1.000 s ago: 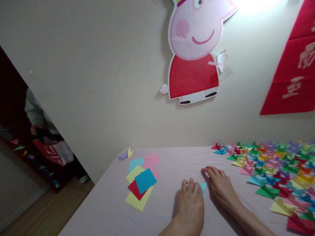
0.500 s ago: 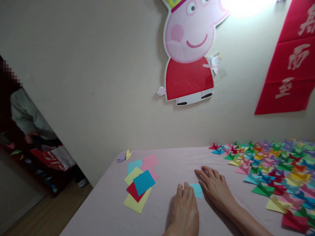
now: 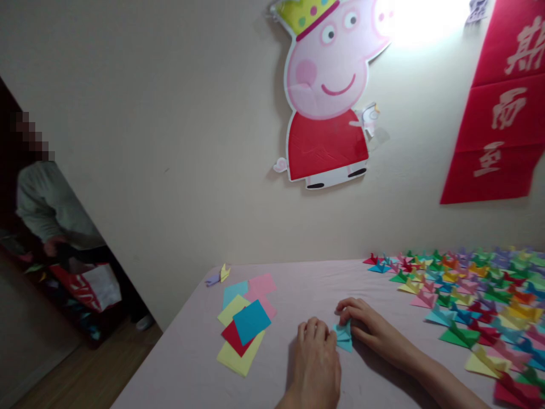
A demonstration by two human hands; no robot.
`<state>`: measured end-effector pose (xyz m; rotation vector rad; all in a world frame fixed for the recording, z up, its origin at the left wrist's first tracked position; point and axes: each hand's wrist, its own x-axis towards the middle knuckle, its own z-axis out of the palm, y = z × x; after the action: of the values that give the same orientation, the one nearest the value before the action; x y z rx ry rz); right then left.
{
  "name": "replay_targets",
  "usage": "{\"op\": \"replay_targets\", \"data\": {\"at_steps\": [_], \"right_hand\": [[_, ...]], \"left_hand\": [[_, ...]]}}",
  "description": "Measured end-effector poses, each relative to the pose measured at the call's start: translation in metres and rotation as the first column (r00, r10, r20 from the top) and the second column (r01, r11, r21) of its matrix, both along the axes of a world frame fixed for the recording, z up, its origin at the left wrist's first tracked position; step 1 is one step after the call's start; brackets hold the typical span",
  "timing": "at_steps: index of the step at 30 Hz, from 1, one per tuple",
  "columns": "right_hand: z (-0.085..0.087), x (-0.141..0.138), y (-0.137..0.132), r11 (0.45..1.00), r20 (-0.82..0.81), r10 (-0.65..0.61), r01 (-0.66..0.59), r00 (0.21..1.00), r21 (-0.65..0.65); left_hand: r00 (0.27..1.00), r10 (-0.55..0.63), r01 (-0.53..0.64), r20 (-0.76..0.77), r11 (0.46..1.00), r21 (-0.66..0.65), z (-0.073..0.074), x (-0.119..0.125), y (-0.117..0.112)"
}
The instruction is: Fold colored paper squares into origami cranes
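Observation:
A small light-blue folded paper (image 3: 343, 336) sits on the pink tablecloth (image 3: 298, 284) between my hands. My left hand (image 3: 315, 360) lies knuckles-up with its fingertips curled against the paper's left edge. My right hand (image 3: 366, 328) comes in from the right, fingers bent and pinching the paper's upper right part, which stands slightly up. Both hands grip the same piece.
A loose stack of coloured paper squares (image 3: 244, 324) lies to the left. Two small folded pieces (image 3: 219, 275) sit near the far left corner. Several rows of coloured folded paper shapes (image 3: 472, 295) fill the right side. A person (image 3: 46, 210) stands at the doorway, left.
Both hands went from lying flat beside the blue paper to curling onto it; the right fingers now pinch it and lift its edge. The view tilted slightly.

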<state>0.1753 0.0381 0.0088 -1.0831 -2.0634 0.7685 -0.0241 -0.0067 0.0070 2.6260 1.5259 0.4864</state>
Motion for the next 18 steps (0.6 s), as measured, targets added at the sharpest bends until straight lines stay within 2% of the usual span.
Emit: {"op": "replay_targets", "data": {"at_steps": [3, 5, 7, 9, 11, 12, 14, 16, 18], "right_hand": [[0.003, -0.001, 0.002, 0.978, -0.182, 0.004, -0.042, 0.983, -0.206], [0.002, -0.003, 0.004, 0.944, -0.27, -0.045, -0.048, 0.962, -0.328], [0.0, -0.006, 0.006, 0.928, -0.285, -0.094, -0.02, 0.954, -0.373], [-0.003, -0.01, 0.005, 0.94, -0.208, -0.135, 0.059, 0.969, -0.337], [-0.006, -0.015, 0.004, 0.959, -0.05, -0.18, 0.164, 0.982, -0.23], [-0.008, -0.018, 0.003, 0.967, 0.035, -0.197, 0.2, 0.98, -0.156], [-0.011, -0.021, 0.002, 0.977, 0.156, -0.21, 0.214, 0.965, -0.008], [-0.013, -0.021, 0.001, 0.977, 0.182, -0.209, 0.197, 0.961, 0.084], [-0.014, -0.018, 0.001, 0.975, 0.157, -0.212, 0.199, 0.965, 0.095]], "left_hand": [[0.975, 0.012, -0.009, 0.223, 1.0, -0.017, 0.007, 0.001, -0.001], [0.953, 0.019, -0.005, 0.302, 0.999, -0.048, 0.009, 0.003, -0.001], [0.937, 0.057, -0.025, 0.345, 0.995, -0.096, 0.011, 0.006, -0.001], [0.916, 0.121, -0.073, 0.382, 0.988, -0.139, 0.012, 0.007, -0.001], [0.898, 0.15, -0.096, 0.413, 0.984, -0.148, 0.012, 0.006, -0.001], [0.899, 0.13, -0.08, 0.419, 0.987, -0.136, 0.011, 0.005, 0.0], [0.914, 0.021, 0.018, 0.404, 0.996, -0.092, 0.006, 0.003, 0.001], [0.925, -0.094, 0.121, 0.368, 0.991, -0.05, 0.0, 0.001, 0.004], [0.93, -0.152, 0.171, 0.336, 0.985, -0.028, -0.005, -0.001, 0.006]]}}
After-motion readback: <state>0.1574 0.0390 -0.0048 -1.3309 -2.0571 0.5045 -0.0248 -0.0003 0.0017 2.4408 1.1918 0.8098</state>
